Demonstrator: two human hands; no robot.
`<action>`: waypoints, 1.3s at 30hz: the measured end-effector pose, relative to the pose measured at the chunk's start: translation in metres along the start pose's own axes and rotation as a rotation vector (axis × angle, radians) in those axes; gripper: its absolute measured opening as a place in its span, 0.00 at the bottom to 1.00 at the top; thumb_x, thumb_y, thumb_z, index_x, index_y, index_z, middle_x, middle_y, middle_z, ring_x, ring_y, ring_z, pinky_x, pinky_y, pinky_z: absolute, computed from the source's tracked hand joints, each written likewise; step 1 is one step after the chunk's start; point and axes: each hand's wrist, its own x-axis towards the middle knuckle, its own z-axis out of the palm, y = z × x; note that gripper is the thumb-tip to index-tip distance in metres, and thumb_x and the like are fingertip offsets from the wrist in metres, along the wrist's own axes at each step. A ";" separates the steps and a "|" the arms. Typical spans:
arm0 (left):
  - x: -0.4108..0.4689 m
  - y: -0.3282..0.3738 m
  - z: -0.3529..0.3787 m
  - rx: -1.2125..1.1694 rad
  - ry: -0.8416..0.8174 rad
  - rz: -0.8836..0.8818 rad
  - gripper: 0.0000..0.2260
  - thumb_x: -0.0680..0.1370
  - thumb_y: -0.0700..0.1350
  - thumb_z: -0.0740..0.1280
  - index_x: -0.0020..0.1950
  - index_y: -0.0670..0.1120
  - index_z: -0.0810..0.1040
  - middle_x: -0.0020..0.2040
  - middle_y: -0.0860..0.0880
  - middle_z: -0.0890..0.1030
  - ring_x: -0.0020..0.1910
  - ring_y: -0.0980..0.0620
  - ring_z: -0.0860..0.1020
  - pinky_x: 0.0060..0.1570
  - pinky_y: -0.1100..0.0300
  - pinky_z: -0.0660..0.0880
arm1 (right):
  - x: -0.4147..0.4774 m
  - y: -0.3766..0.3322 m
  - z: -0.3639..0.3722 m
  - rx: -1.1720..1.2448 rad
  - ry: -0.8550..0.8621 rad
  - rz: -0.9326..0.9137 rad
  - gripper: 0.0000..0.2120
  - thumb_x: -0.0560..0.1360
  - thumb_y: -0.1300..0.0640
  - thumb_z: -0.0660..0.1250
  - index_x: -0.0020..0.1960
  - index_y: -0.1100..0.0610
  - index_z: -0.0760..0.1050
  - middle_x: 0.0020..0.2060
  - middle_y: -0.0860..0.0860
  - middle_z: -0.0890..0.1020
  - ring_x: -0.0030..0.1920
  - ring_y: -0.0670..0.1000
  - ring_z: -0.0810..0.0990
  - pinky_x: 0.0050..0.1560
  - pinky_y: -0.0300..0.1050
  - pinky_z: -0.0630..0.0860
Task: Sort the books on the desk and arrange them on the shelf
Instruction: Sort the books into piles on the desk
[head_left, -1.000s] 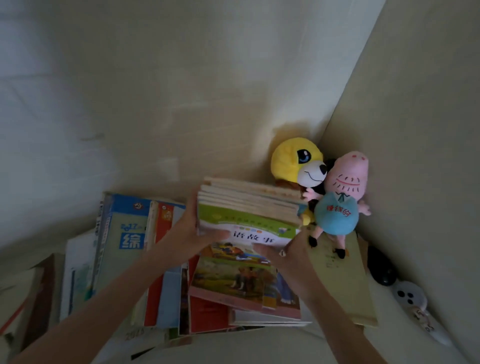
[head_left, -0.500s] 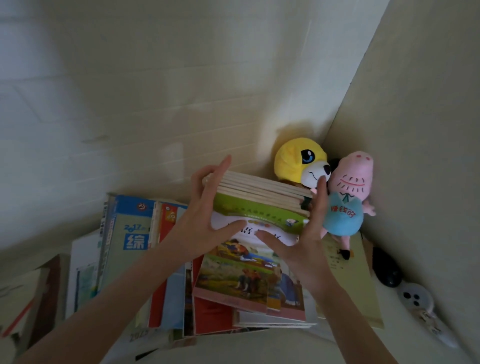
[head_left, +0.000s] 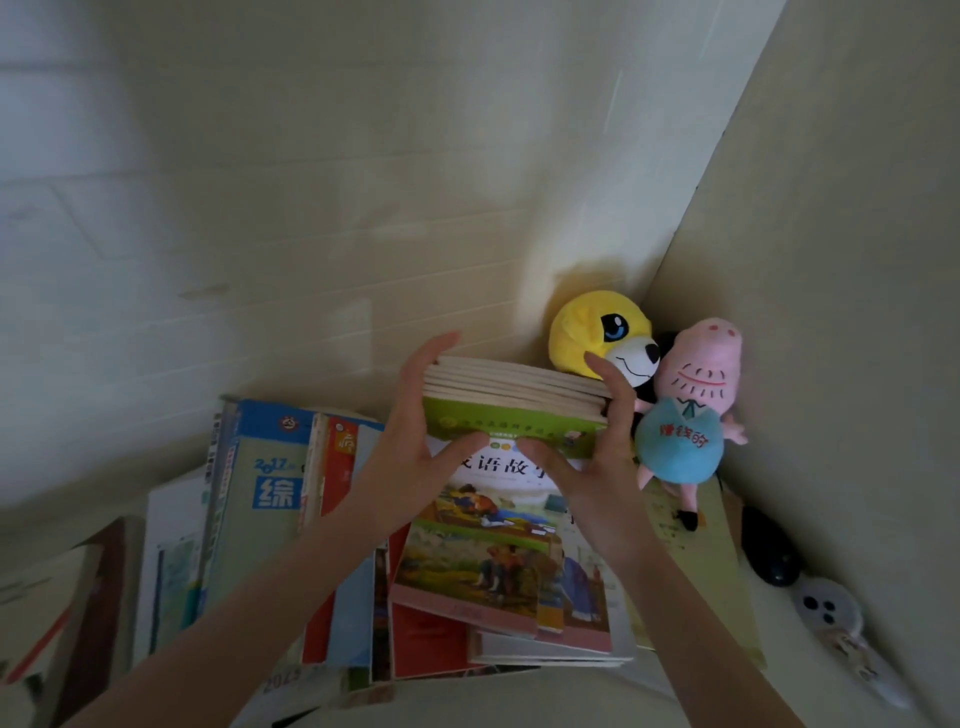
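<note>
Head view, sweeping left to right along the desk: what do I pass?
Dark brown book → white book → blue 2017 workbook → red book → left hand → stack of thin books → right hand → pink pig plush → black mouse → white power strip.

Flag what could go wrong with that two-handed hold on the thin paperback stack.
1. The left hand and right hand only press flat on the sides of the green-topped stack of thin paperbacks; middle books may slip out.
2. The right fingers sit beside the pink pig plush toy in a blue dress; it may get knocked over.
3. The loose, skewed pile of flat books below could slide.
</note>
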 end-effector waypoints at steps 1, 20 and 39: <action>-0.001 0.002 0.000 -0.027 0.015 -0.005 0.40 0.73 0.36 0.71 0.72 0.62 0.51 0.69 0.59 0.61 0.67 0.58 0.64 0.67 0.66 0.63 | -0.001 -0.002 0.001 0.011 0.001 -0.003 0.39 0.70 0.60 0.75 0.73 0.47 0.57 0.65 0.44 0.66 0.66 0.48 0.70 0.64 0.51 0.74; -0.001 0.001 -0.004 -0.189 -0.041 -0.201 0.41 0.69 0.29 0.72 0.71 0.55 0.54 0.57 0.57 0.70 0.51 0.66 0.77 0.46 0.71 0.75 | -0.014 0.002 0.004 0.103 0.020 0.146 0.52 0.67 0.55 0.76 0.74 0.33 0.44 0.73 0.35 0.58 0.75 0.45 0.59 0.66 0.46 0.73; -0.025 0.013 -0.059 -0.200 0.119 -0.238 0.51 0.64 0.29 0.72 0.75 0.52 0.46 0.45 0.69 0.79 0.45 0.64 0.80 0.43 0.68 0.77 | -0.012 -0.028 0.048 0.186 -0.093 0.163 0.46 0.69 0.70 0.73 0.76 0.53 0.49 0.55 0.28 0.74 0.60 0.35 0.74 0.54 0.34 0.76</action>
